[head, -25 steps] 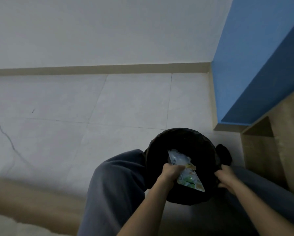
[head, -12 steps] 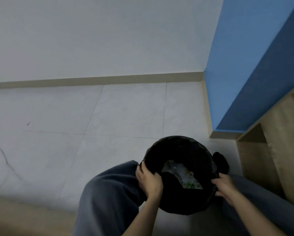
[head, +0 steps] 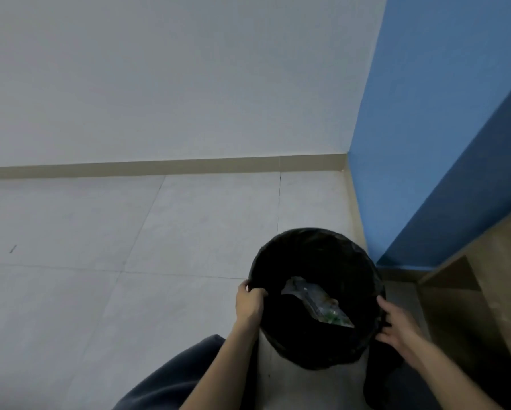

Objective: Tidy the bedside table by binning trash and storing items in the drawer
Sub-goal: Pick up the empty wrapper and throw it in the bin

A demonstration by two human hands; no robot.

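Now both hands grip the bin [head: 316, 247]: left hand [head: 250, 303] on its rim, right hand [head: 396, 319] on its side. Between them the wrapper [head: 316, 303] lies inside; a tilt could spill it.

A pale wall [head: 159, 78] meets a blue wall [head: 426, 113]. Grey floor tiles [head: 70, 291] lie below. Wooden furniture [head: 491, 291] stands right.

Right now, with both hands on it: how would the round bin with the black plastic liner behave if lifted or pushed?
The round black-lined bin probably lifts easily: only one crinkled plastic wrapper shows inside. The liner looks thin, so it may slip under the left hand and right hand. Pushed, it would likely slide on the smooth floor tiles.
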